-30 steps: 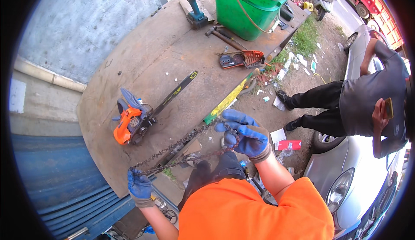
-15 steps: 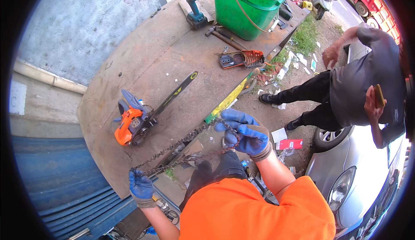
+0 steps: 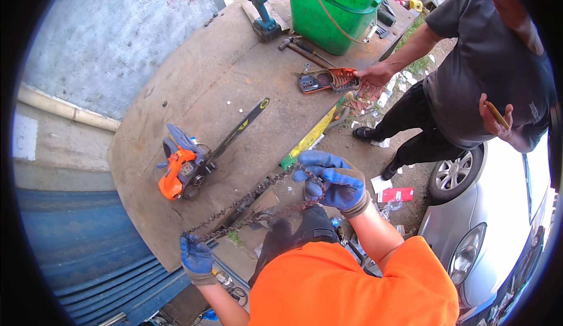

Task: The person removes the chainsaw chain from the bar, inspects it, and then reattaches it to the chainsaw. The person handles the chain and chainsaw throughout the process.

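Observation:
A dark chainsaw chain [image 3: 234, 203] hangs as a long loop between my two hands, over the table's near edge. My left hand [image 3: 197, 257], in a blue-and-grey work glove, is closed on the loop's left end. The right end is gripped by my right hand [image 3: 340, 184], gloved alike, with the links running across its fingers. Beyond the chain, an orange chainsaw [image 3: 180, 164] lies on the table, its guide bar [image 3: 239, 129] bare and pointing away to the right. An orange-and-black saw cover [image 3: 328, 80] rests farther off near the right edge.
The worn table [image 3: 170, 103] also carries a teal cordless drill [image 3: 261, 12], a hammer [image 3: 305, 52] and green buckets [image 3: 337, 15]. At the right a person [image 3: 487, 62] stands, one hand beside the saw cover, the other holding a phone. A silver car [image 3: 469, 220] is parked behind them.
The person at the right has stepped closer and stretched a hand to the saw cover. My hands keep hold of the chain, almost unmoved.

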Demonstrator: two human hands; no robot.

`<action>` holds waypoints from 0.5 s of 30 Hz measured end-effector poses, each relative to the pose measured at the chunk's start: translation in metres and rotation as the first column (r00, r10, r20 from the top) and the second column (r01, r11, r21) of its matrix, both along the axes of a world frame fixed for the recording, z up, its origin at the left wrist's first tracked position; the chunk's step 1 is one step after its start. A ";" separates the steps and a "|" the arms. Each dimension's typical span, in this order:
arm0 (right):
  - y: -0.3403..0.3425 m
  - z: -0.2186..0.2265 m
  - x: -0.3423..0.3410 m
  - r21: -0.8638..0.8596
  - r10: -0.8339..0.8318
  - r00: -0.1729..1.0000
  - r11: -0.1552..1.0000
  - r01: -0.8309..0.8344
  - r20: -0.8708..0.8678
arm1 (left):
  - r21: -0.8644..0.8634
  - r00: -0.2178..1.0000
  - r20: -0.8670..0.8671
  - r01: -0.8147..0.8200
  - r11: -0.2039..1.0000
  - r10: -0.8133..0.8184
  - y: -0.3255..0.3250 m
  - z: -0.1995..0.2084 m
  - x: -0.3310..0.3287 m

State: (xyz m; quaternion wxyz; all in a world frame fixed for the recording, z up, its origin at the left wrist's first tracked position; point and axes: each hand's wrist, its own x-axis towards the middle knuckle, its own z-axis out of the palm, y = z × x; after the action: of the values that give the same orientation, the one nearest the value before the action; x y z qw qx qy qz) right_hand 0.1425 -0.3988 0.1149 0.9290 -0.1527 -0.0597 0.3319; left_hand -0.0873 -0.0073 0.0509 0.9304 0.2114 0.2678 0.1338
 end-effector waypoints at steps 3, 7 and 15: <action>0.000 0.000 0.001 0.029 0.024 1.000 0.999 -0.024 0.013 | -0.016 1.000 -0.005 -0.015 1.000 0.015 -0.001 0.000 0.000; 0.000 -0.001 0.001 0.020 0.021 1.000 1.000 -0.021 0.002 | -0.023 1.000 0.001 -0.012 1.000 0.012 0.000 -0.003 0.000; -0.001 -0.003 0.003 0.066 0.031 0.999 0.997 -0.028 -0.039 | -0.005 0.999 0.042 -0.001 1.000 0.002 -0.001 -0.001 0.004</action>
State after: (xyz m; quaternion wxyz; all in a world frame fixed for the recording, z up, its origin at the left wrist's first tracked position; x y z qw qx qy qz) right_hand 0.1453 -0.3999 0.1114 0.9295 -0.1148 -0.0543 0.3463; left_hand -0.0830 -0.0087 0.0499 0.9363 0.2060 0.2486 0.1383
